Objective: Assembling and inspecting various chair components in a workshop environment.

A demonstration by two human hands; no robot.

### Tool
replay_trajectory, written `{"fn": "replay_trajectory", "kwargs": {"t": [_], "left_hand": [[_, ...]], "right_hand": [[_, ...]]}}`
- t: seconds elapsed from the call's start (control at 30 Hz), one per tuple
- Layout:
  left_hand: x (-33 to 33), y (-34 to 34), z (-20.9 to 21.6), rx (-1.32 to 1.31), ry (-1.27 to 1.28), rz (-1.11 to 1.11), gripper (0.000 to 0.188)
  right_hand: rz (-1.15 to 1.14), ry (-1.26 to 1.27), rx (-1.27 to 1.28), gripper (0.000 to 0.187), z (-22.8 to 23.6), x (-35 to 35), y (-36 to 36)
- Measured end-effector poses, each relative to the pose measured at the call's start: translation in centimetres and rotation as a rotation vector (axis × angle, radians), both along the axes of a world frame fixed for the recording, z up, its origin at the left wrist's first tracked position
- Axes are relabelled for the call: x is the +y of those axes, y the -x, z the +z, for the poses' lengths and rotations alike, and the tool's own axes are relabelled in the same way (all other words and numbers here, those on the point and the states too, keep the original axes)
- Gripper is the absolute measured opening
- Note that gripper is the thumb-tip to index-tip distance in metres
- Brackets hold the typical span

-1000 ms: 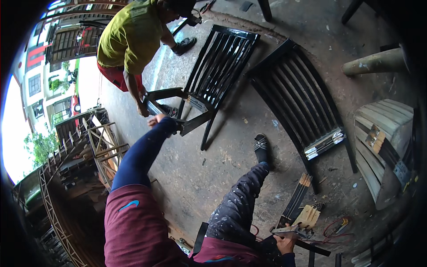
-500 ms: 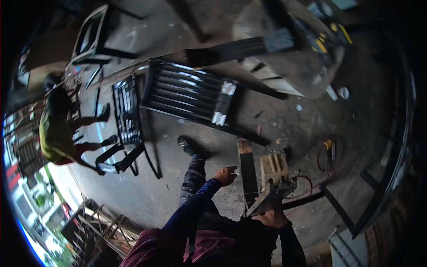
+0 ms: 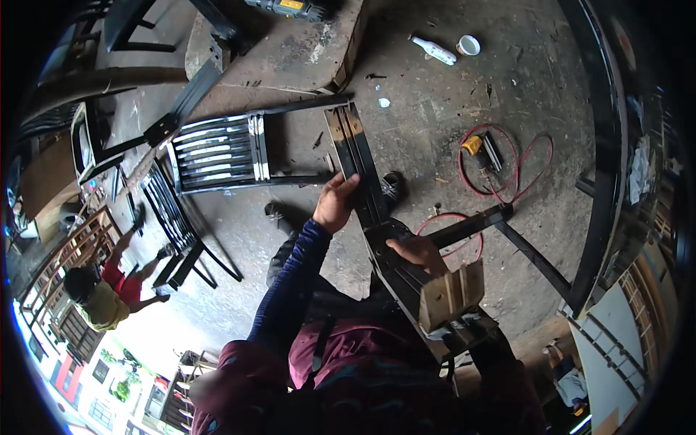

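— Grip first, head view: what have the hands got?

— Right hand [image 3: 417,254] holds the black wooden frame [image 3: 378,235], thumb over its top, palm partly lost behind the pale wood block [image 3: 438,301] at the near end. Left hand [image 3: 337,201] has its fingers against the frame's left edge, farther out; whether they close underneath, cannot tell

— Frame's position?

— Raised before the maroon shirt [image 3: 348,344], slanting away over the floor [image 3: 536,94]. Its far end lies near a leg of the slatted chair back [image 3: 221,152]; touching or only overlapping in view, cannot tell

— Progress, same view?

— My reading: partly built. Long rails look blackened and joined into one piece, so that much seems done. Brown wood shows at the far end and the block is uncoated, so finishing there looks left. No join between frame and slatted chair back shows. Nail gun [image 3: 473,145] lies on the floor, out of hand

— Anything alongside?

— Second chair back [image 3: 174,199] lies near the co-worker [image 3: 105,308] in the yellow top; its slats look black throughout, its joints too small to judge
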State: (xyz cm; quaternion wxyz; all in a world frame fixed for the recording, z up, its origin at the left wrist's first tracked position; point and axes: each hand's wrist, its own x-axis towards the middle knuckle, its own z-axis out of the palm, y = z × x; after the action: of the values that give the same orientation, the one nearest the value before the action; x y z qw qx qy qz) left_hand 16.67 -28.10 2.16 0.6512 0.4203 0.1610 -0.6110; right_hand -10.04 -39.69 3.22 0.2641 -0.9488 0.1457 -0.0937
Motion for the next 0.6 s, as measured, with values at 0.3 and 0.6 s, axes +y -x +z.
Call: {"fn": "replay_trajectory", "kwargs": {"t": [0.3, 0.6], "left_hand": [[-1.7, 1.5, 0.3, 0.067, 0.044, 0.322, 0.031], [9.2, -1.7, 4.6, -0.068, -0.097, 0.351, 0.051]], "right_hand": [[0.401, -0.369, 0.196, 0.046, 5.9, -5.4, -3.3], [0.377, -0.074, 0.139, 0.049, 10.2, -2.2, -16.4]]}}
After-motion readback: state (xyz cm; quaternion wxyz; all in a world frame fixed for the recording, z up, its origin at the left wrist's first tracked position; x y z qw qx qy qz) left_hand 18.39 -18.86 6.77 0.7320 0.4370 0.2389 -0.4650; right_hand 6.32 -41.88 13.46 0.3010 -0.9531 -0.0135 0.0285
